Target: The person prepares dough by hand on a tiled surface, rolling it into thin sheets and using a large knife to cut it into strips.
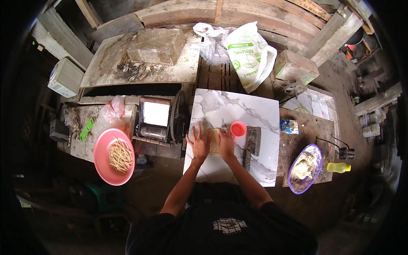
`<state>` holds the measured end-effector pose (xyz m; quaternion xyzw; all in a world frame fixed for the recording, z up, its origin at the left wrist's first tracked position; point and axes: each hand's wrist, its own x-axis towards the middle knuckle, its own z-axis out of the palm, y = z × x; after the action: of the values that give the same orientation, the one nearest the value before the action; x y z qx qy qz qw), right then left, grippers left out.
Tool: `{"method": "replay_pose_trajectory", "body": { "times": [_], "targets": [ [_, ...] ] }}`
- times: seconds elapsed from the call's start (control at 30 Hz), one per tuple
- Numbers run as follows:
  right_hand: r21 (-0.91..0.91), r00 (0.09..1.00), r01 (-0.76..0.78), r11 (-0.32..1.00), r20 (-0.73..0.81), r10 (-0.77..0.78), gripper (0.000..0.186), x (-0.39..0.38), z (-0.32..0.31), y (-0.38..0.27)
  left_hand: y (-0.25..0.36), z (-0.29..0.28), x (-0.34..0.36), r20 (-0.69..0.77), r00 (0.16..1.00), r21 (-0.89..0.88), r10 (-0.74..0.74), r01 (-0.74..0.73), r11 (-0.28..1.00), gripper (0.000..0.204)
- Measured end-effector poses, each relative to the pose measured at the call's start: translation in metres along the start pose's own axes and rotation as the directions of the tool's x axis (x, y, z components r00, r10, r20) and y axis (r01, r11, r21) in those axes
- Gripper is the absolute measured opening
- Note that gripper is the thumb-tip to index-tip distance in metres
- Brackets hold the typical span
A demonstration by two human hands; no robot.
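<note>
**Crowded right side puts the cup most at risk**

The left grip (199, 145) is open, fingers spread, its thumb side at the left edge of a pale flat piece of dough (213, 143) near the middle of the frame. The right grip (225, 145) lies over the piece's right edge, also opened out and clasping nothing that shows; exactly how its fingertips press is too small to tell. Uneven pressure from the two sides could thin or tear the dough, or skid it over the smooth marble-patterned tabletop (233, 102).

Just right of the right grip stands a pink cup (238, 129); whether they touch is unclear. A sideways swing of that grip could tip it, and any contents would run toward the dough. Right of centre, a grey block-like object (253, 141) and a dark bar (247, 160) could catch the right forearm.

At lower right, a purple basin (305, 169) of pale dough sits by the worktop's near edge, where a knock might topple it. A yellow bottle (338, 168) lies beside it and could roll.
</note>
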<state>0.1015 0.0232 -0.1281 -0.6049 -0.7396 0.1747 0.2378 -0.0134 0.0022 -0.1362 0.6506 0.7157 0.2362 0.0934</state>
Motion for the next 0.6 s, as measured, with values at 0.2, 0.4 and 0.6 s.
{"method": "replay_pose_trajectory", "body": {
  "times": [0.2,0.4,0.6],
  "targets": [
    [-0.113,0.987,0.157,0.981,0.059,-0.151,0.022,0.018,-0.002,-0.002,-0.006,0.005,0.013,-0.049,0.997,0.009,0.061,-0.060,0.998,0.022],
    [-0.041,0.986,0.154,0.987,-0.052,-0.156,0.012,0.017,0.000,0.006,-0.002,0.008,0.020,-0.093,0.988,-0.054,0.120,-0.125,0.991,0.012],
    [-0.010,0.997,0.077,0.997,0.021,-0.076,0.008,0.025,-0.004,0.001,0.000,0.007,0.023,-0.067,0.991,-0.108,0.113,-0.120,0.987,0.010]
  ]
}}
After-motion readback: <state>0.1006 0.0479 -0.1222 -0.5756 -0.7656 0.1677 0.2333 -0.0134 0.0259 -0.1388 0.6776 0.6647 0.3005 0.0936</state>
